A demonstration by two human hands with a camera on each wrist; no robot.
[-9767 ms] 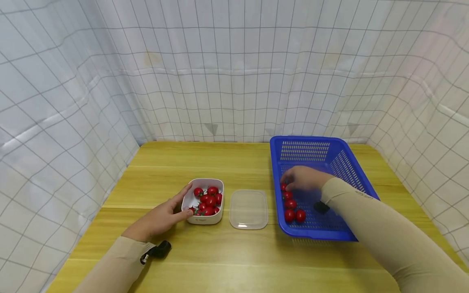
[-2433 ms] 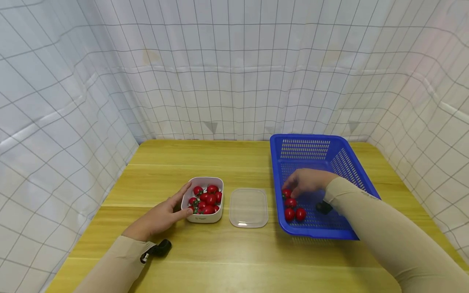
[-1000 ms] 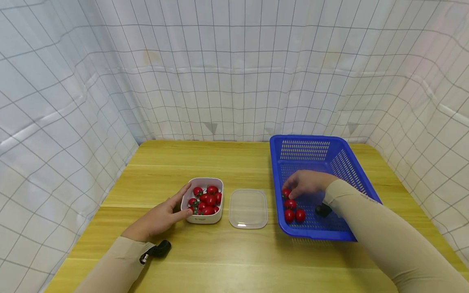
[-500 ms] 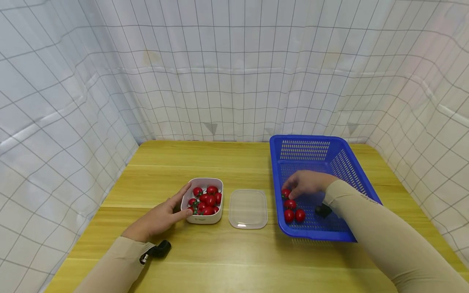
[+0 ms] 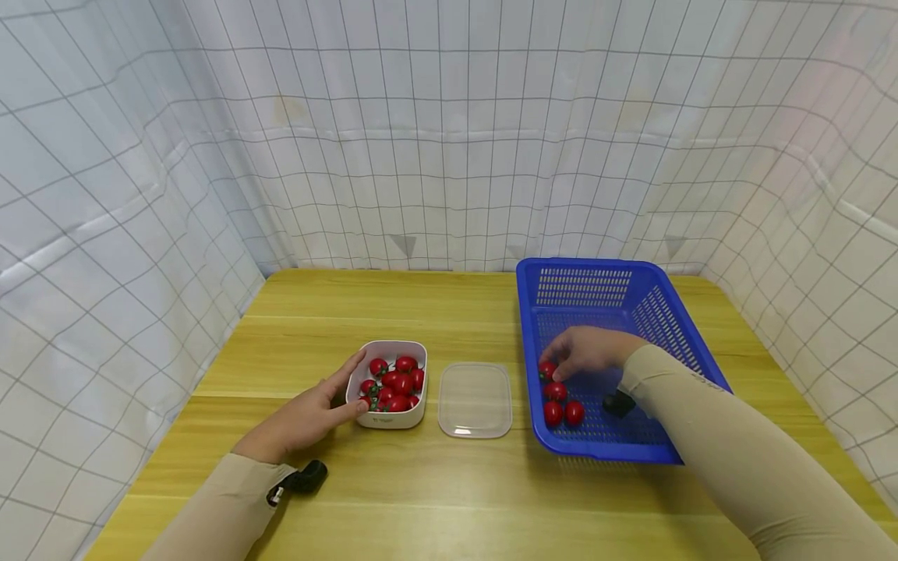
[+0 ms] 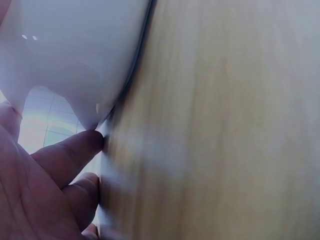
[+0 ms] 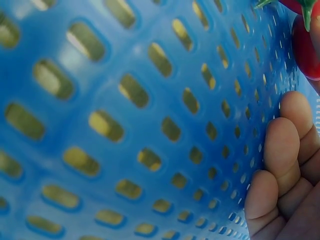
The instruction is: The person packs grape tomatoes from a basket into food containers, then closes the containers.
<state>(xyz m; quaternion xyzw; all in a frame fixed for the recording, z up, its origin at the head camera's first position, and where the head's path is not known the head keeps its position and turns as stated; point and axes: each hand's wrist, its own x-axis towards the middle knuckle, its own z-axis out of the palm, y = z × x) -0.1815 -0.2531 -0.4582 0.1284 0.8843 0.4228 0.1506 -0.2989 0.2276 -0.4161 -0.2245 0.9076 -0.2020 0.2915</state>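
Observation:
In the head view my left hand [image 5: 312, 417] steadies a small white square container [image 5: 394, 421], its thumb at the near-left rim and the fingers along the left side. Several red cherry tomatoes [image 5: 402, 382] with green stems lie in it. The left wrist view shows fingertips [image 6: 92, 141] against the container's lower edge. My right hand [image 5: 592, 348] reaches down inside the blue basket [image 5: 528, 351]. Its thumb and fingers pinch a cherry tomato [image 5: 546, 370] by the basket's left wall. Three other tomatoes [image 5: 553, 413] rest close by, nearer to me.
A clear square lid [image 5: 475, 400] lies flat between the container and the basket on the wooden table [image 5: 421, 499]. Grid-patterned white curtains [image 5: 477, 156] close off the back and both sides.
Since the oldest frame, one tomato has gone from the basket, and one more shows at the container's left side. Over the last second, both hands hold still.

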